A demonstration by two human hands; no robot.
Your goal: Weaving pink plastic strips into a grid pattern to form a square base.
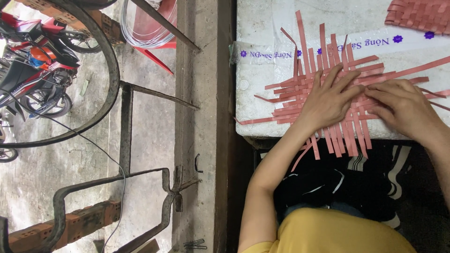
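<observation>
— What's under the hands?

— A half-woven mat [328, 89] of thin pink strips, lying on a white foam box [262, 103] at its near edge. Loose strip ends fan out on every side, and some hang off the box edge toward the lap.

— How would it handle?

— Light and floppy, I'd judge. The strips look like flat plastic band — springy along their length, limp across it, likely a bit slick. Only the crossings hold the weave together, so lifting it by 1 loose end would probably pull it apart. Better to press flat on the woven middle and slide or lift single strips near where they cross.

— And the hands?

— The left hand [330, 98] lies palm down on the centre of the weave, fingers spread and pointing away from the body, pinning the strips; it is flat, not clenched on anything. The right hand [405, 105] rests just beside it, on the right part of the weave, fingers curled toward the left hand and touching the strips. Whether it pinches 1 between its fingertips I cannot tell.

— The arms?

— Both forearms reach forward from the body; the left elbow is bent near the yellow shirt [337, 232].

— Anything else close by?

— A finished woven piece [419, 14] in the same pink sits at the box's far right corner, well apart from the hands.
</observation>
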